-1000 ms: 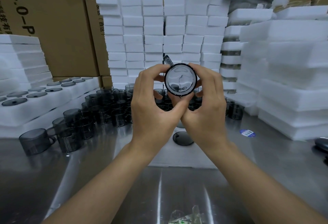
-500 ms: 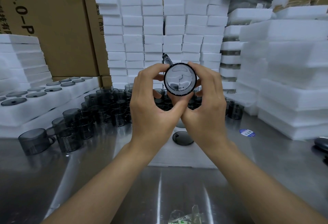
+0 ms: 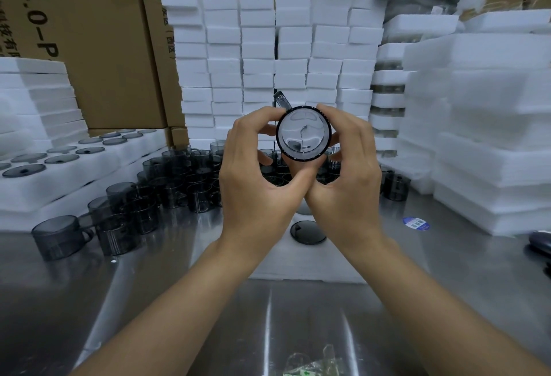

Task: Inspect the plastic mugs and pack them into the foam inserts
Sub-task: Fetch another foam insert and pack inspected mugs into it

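Both hands hold one smoky transparent plastic mug (image 3: 303, 134) up at chest height, its round end facing me and its handle sticking up at the top left. My left hand (image 3: 256, 179) curls round its left side. My right hand (image 3: 346, 179) curls round its right side. Below the hands lies a white foam insert (image 3: 280, 265) on the steel table, with one mug (image 3: 307, 228) seated in a hole, dark bottom up. Many loose mugs (image 3: 179, 185) stand in a cluster behind and to the left.
Filled foam inserts (image 3: 65, 173) lie at the left. Stacks of white foam blocks (image 3: 268, 56) rise behind, more foam stacks (image 3: 489, 137) at the right, cardboard boxes (image 3: 98, 42) at the back. A blue sticker (image 3: 415, 223) and a crumpled plastic bag (image 3: 313, 363) lie on the table.
The mug has barely shifted in my hands; its handle stays at the top left. Nothing else has moved.
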Demonstrator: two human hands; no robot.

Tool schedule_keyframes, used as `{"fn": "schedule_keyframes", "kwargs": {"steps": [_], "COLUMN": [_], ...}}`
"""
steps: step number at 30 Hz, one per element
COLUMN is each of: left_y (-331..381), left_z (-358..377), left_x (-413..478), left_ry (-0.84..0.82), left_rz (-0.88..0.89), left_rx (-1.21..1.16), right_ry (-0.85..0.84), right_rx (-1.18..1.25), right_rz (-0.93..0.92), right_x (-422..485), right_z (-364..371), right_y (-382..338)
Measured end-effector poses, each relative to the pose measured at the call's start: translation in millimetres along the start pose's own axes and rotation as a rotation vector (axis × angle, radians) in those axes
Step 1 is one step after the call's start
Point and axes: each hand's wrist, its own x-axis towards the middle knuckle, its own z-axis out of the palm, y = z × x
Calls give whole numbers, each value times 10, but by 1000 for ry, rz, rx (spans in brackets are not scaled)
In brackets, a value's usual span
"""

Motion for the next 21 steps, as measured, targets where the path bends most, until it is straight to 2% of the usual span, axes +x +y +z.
{"fn": "schedule_keyframes", "kwargs": {"steps": [4,9,12,16,21], "left_y": [-2,-61,-89,-100,-143], "left_z": [-15,-41,-27,-23,6], "left_x": [19,39,61,71,83], "left_ry": [-40,-125,-161,-200,-164], "left_rz": [-37,-203,-325,-410,-452], "left_rx": [-32,-151,-246,-332,-293], "right_ry": [-35,-160,-206,-212,-186], "right_rx": [34,253,277,412,490], "right_rz": [61,409,468,622,794], "right_x": [13,51,59,90,163], "right_z": [-9,-53,-81,-54,-47], "right_y": [-23,-102,-90,-79,-40]}}
